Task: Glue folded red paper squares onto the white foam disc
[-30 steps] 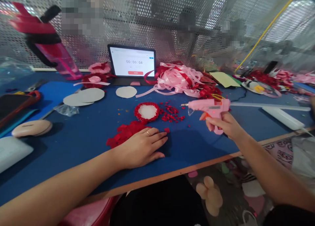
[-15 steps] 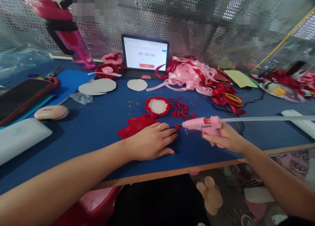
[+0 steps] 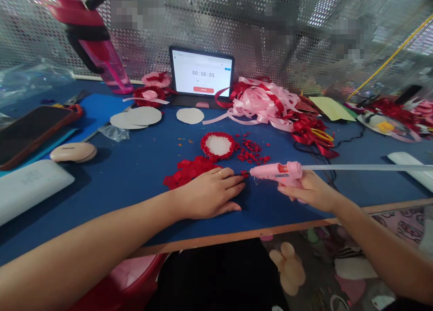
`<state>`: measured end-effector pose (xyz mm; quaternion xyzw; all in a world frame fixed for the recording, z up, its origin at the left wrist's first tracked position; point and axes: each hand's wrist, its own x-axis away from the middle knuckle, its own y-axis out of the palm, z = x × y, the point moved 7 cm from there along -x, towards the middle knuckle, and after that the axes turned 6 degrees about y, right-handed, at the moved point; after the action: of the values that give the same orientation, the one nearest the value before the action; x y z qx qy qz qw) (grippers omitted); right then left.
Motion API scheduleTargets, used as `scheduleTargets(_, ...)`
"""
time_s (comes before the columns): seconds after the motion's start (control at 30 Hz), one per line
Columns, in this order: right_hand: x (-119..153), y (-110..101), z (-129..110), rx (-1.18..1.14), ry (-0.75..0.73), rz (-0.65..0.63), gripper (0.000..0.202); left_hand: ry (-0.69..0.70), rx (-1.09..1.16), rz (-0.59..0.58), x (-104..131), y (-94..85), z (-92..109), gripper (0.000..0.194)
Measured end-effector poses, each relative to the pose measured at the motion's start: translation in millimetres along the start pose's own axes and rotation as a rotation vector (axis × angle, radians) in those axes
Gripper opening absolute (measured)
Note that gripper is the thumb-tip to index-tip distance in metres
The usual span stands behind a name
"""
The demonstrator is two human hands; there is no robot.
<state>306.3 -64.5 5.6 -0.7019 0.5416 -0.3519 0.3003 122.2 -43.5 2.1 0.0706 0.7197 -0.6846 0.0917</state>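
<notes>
My right hand [image 3: 313, 191] is wrapped round the grip of a pink hot glue gun [image 3: 275, 171], with a long clear glue stick [image 3: 365, 167] jutting from its back. The gun's nozzle points left, at a small red piece [image 3: 244, 173] by my left fingertips. My left hand [image 3: 216, 192], with a ring on one finger, lies palm down on the table, fingers stretched out. Partly beneath it spreads a pile of red petal-like pieces [image 3: 184, 170]. Just beyond sits a white disc [image 3: 218, 145] rimmed with red bits. Small folded red pieces [image 3: 251, 152] lie scattered to its right.
A tablet [image 3: 203, 71] showing a timer stands at the back, beside heaped pink and red ribbon [image 3: 264, 101]. White discs [image 3: 145, 115], a computer mouse [image 3: 73, 152], a phone [image 3: 34, 130] and a pink bottle [image 3: 104, 62] occupy the left. A black cord [image 3: 313, 150] runs on the right.
The glue gun's nozzle has moved slightly left and now overlaps the small red piece at my left fingertips. The tablet timer went from 4 to 5 seconds. The view has shifted slightly.
</notes>
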Motion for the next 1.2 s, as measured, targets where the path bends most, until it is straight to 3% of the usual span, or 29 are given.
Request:
scheduleTargets(0.4,6.2,0.5,-1.8,0.042,0.035,-0.012,0.037,-0.002,0.006,-0.004,0.2,0.7,-0.2,0.050)
scheduleTargets(0.6,7.3,-1.1,-9.1,0.065,0.021,-0.025,0.031,-0.004,0.011,-0.014,-0.2,0.3,0.2,0.050)
scheduleTargets(0.73,4.4,-7.8,-12.8,0.091,0.088,-0.034,0.023,-0.013,0.004,-0.026,-0.7,1.6,-0.6,0.050)
scheduleTargets(0.9,-5.4,-19.3,-23.4,0.165,0.169,-0.130,0.038,-0.013,0.016,-0.009,-0.3,0.9,-0.8,0.049)
scheduleTargets(1.2,-23.9,-34.6,-48.4,0.271,0.023,-0.172,0.025,-0.010,0.064,0.009,0.9,0.2,-1.2,0.049)
